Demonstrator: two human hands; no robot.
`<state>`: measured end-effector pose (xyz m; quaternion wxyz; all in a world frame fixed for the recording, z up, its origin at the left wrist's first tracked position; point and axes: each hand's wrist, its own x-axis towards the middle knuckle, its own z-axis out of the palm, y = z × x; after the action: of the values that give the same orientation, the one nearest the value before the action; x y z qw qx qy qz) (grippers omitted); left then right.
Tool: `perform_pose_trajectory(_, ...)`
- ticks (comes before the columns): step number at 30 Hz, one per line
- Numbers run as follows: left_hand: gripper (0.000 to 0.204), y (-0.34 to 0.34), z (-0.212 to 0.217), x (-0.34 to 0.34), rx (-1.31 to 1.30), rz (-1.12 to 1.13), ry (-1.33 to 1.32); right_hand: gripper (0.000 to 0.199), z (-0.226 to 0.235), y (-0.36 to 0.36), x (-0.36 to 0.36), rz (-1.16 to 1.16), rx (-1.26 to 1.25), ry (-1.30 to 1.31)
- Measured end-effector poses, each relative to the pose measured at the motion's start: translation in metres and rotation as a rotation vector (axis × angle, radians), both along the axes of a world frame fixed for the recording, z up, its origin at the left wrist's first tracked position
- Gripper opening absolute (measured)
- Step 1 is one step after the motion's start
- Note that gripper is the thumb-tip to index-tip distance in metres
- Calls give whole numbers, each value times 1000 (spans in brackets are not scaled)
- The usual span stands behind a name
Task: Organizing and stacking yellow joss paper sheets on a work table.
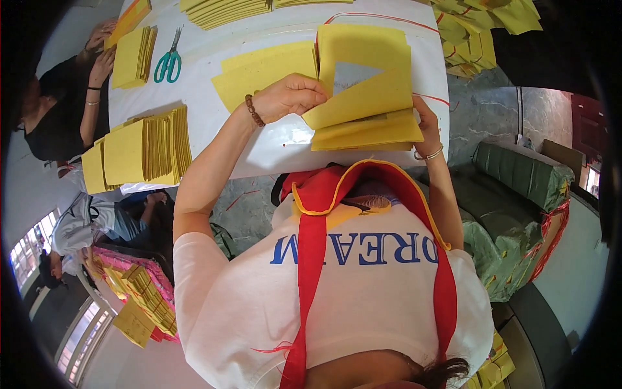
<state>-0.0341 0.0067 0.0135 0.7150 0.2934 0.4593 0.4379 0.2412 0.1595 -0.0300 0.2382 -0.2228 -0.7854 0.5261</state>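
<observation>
Pinching the crosswise flap (363, 100) of yellow paper (376, 48) near its left end with the left hand (291, 97), gripping the right edge with the right hand (428, 126).

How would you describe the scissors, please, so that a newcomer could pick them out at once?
Find the white table at the top of the picture. Toward its left side, just right of a yellow stack, the scissors lie pointing toward the picture's top. Their teal handles set them apart from the yellow papers around.
</observation>
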Motion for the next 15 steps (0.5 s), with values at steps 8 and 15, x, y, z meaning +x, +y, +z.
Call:
perform_pose_trajectory(8,18,-2,-2,-3,60,-74,59,45,0,0,0,-13,57,-6)
perform_pose_trajectory(15,16,2,2,-3,40,-89,92,44,-2,-1,2,-34,42,-45)
